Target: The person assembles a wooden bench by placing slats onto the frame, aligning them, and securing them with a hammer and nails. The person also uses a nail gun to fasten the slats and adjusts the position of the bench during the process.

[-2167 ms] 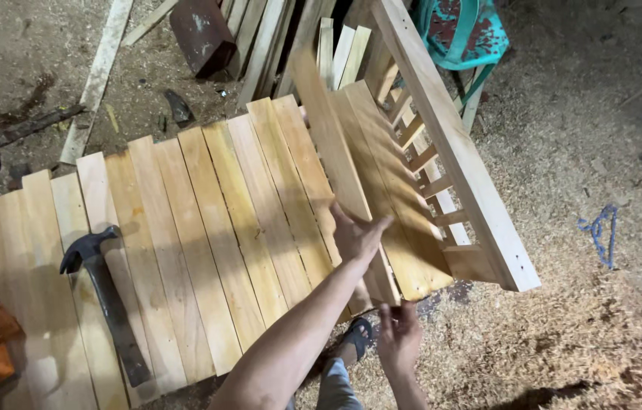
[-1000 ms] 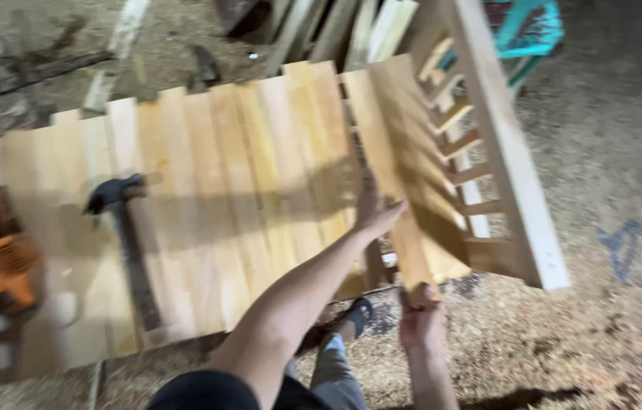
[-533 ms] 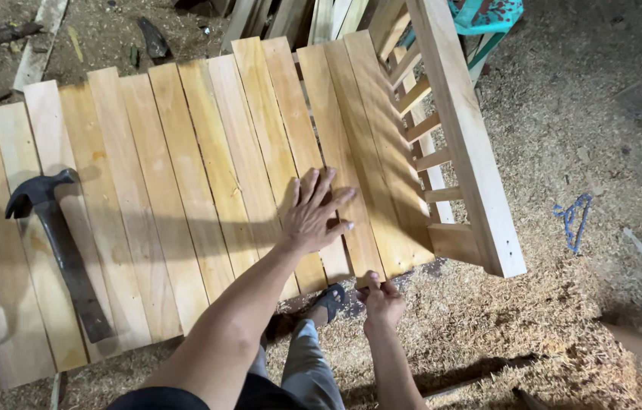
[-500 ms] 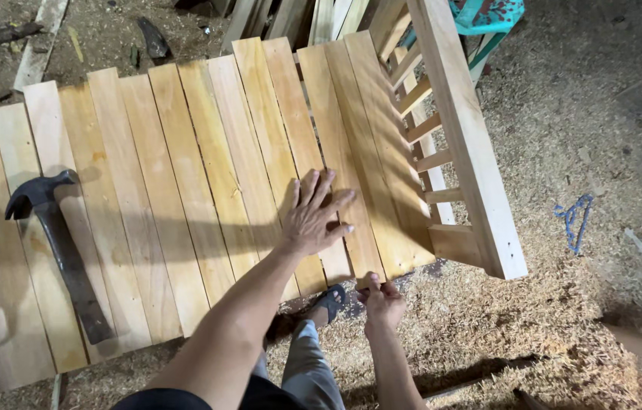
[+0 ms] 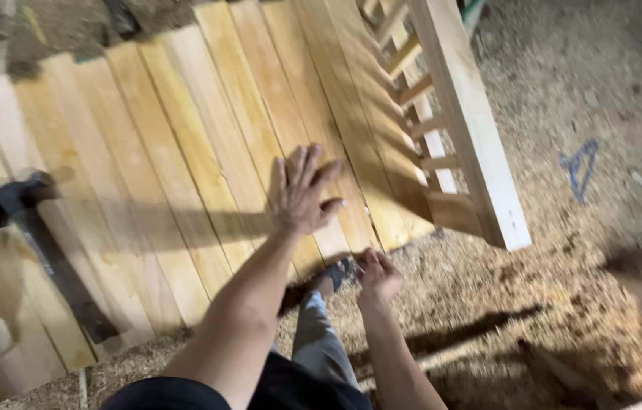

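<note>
While the left hand [image 5: 302, 193] presses spread fingers flat on the pale wooden slat panel [image 5: 184, 152], whose boards run away from the person, the right hand [image 5: 376, 275] hangs loosely curled, holding nothing, at its near edge.

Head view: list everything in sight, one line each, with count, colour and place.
Plank panel: one, of many pale slats, centre and left.
Slatted frame: one, pale wood, tilted at the panel's right edge.
Hammer: one, dark, on the left slats.
Blue cord: one, on the sawdust, right.
Sawdust floor: tan, right and bottom.
Left hand: flat on the slats, fingers spread.
Right hand: below the panel's near edge; grip unclear.
</note>
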`<state>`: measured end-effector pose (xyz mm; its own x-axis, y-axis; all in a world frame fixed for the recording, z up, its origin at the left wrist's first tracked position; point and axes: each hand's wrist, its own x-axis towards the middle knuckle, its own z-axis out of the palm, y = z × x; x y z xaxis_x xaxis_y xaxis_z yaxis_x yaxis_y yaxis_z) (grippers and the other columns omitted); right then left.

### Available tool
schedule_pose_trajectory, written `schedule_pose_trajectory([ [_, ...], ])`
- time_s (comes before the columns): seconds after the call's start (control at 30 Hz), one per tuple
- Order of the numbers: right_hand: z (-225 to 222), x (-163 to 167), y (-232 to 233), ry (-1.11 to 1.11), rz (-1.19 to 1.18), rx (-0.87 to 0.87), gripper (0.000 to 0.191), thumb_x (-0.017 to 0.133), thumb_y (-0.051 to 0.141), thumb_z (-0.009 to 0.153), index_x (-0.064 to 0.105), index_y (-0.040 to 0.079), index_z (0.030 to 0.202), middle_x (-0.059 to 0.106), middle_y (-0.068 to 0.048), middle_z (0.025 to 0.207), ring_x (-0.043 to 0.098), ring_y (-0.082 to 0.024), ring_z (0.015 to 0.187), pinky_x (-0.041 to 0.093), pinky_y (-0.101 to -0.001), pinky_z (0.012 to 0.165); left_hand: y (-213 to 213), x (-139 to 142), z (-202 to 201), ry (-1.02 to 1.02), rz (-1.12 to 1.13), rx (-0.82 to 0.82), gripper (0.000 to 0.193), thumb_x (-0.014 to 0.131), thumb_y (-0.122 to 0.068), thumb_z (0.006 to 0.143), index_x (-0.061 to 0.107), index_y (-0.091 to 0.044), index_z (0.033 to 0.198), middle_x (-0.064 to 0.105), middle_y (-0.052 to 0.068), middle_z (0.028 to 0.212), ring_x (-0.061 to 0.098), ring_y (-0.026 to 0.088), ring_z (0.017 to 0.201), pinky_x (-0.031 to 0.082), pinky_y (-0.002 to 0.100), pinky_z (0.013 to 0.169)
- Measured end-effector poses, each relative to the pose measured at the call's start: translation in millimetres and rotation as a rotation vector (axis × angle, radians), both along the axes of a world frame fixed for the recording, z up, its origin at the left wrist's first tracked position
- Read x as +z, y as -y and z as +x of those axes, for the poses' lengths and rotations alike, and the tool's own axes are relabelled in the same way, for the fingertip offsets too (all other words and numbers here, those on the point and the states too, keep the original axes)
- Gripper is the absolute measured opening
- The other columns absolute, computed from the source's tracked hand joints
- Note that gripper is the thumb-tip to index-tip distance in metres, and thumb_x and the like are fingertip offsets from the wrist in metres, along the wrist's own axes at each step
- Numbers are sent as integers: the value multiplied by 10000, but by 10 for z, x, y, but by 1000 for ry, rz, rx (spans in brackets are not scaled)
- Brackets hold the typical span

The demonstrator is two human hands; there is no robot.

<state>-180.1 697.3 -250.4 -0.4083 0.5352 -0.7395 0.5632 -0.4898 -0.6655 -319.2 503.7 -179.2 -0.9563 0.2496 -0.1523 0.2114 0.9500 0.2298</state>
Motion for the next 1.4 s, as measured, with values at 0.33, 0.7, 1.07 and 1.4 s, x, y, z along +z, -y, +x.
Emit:
schedule_pose_trajectory([
  [0.33, 55, 397, 113, -60, -108, 30, 412, 514, -41, 930, 645, -25, 1321, 713, -203, 1191, 742, -251, 936, 607, -338, 720, -87, 178, 2, 101, -40, 9, 1006, 412, -866, 829, 109, -368, 1650, -137, 74, 1719, -173, 305, 1567, -125, 675, 1190],
  [0.7, -84, 760, -174, 72, -83, -80, 308, 586, 183, 1029, 685, 42, 1285, 721, -137, 1159, 699, -213, 877, 563, -342, 705, -106, -8, -16, 98, 56, 47, 1097, 578, -892, 709, 184, -441, 1629, -135, 26, 1726, -194, 288, 1563, -169, 695, 1176],
  [1.07, -418, 784, -253, 244, -9, 0, 240, 729, 266, 945, 752, 112, 1127, 762, -69, 1036, 687, -112, 772, 540, -276, 598, -219, -89, 4, 52, 8, 48, 1132, 635, -855, 710, 216, -372, 1644, -127, 47, 1716, -164, 305, 1555, -138, 742, 1153],
  [1.4, -352, 578, -413, 137, -21, -11, 194, 764, 225, 902, 740, 71, 1018, 764, -69, 952, 643, -132, 706, 485, -296, 561, -699, -144, -262, 8, -1, -132, 1108, 552, -849, 767, 185, -288, 1649, -35, 60, 1727, -117, 332, 1569, -105, 679, 1193],
])
